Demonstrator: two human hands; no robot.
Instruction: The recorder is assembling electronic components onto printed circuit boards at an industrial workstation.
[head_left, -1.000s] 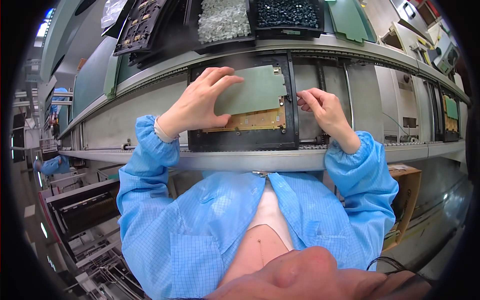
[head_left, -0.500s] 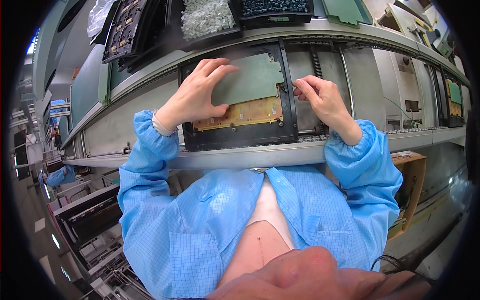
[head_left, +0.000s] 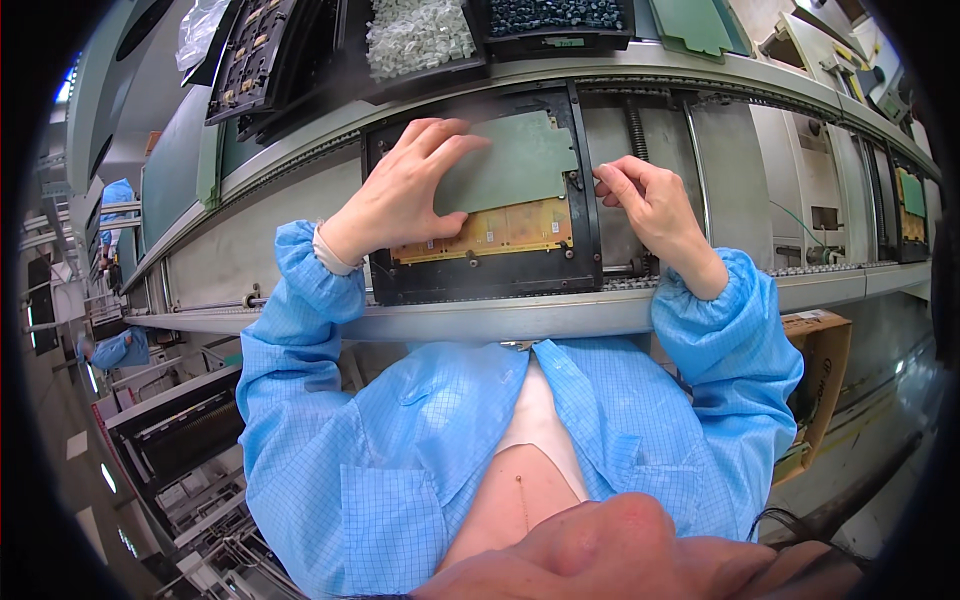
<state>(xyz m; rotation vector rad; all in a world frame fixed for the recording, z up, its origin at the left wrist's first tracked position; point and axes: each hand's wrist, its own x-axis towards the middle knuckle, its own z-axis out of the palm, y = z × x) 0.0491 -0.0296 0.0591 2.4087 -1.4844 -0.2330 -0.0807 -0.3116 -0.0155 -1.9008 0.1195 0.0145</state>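
A flat green plate [head_left: 520, 160] with a notched right edge lies over the upper part of a yellow-brown circuit board [head_left: 510, 230]. Both sit in a black carrier frame [head_left: 500, 284] on the conveyor. My left hand [head_left: 405, 195] is at the plate's left side, thumb and fingers spread wide, the thumb low near the board and the fingers over the plate. Just beyond the right edge of the frame, my right hand [head_left: 650, 205] has its thumb and index finger pinched together. Anything between those fingertips is too small to make out.
Along the far side stand a bin of white parts [head_left: 418, 35] and a bin of dark blue parts [head_left: 555, 15]. A metal rail [head_left: 500, 322] runs along the near side. Another carrier [head_left: 908, 205] is at the far right; a cardboard box [head_left: 815, 385] sits below.
Both hands, the plate and the carrier frame appear slightly farther right, partly because the view shifted. My right hand's pinch and my left hand's spread stay much the same.
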